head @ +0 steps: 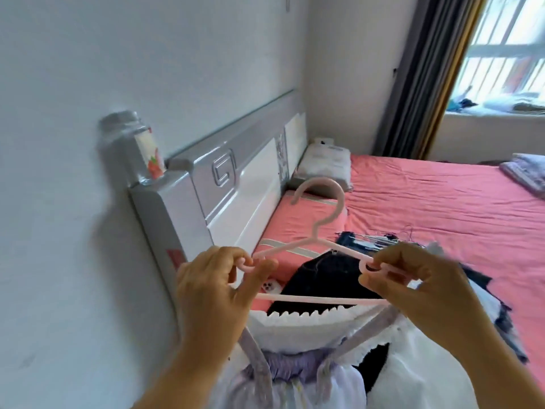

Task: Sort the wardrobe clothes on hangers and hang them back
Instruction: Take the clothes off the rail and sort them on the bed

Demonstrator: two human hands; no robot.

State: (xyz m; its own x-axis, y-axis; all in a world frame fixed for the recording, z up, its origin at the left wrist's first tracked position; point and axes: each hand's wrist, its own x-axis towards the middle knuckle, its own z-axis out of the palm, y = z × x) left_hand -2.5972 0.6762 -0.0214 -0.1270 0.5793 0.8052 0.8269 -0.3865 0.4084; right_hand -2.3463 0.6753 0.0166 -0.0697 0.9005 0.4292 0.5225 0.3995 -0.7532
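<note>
A pale pink plastic hanger (320, 228) is held up over the bed, hook pointing away from me. My left hand (212, 287) pinches its left end and my right hand (418, 287) pinches its right end. Below the hanger's bar hangs a lilac and white garment (298, 364) with a white frilled collar and two lilac straps that run up toward the hanger's ends. Dark navy clothes (330, 278) lie on the bed right behind it.
The bed has a pink sheet (442, 202), a grey-white headboard (236, 178) on the left, and a pillow (324, 163) at the far corner. A jar (132, 149) stands on the headboard post. Folded lilac bedding (525, 175) lies far right, near a curtain and window.
</note>
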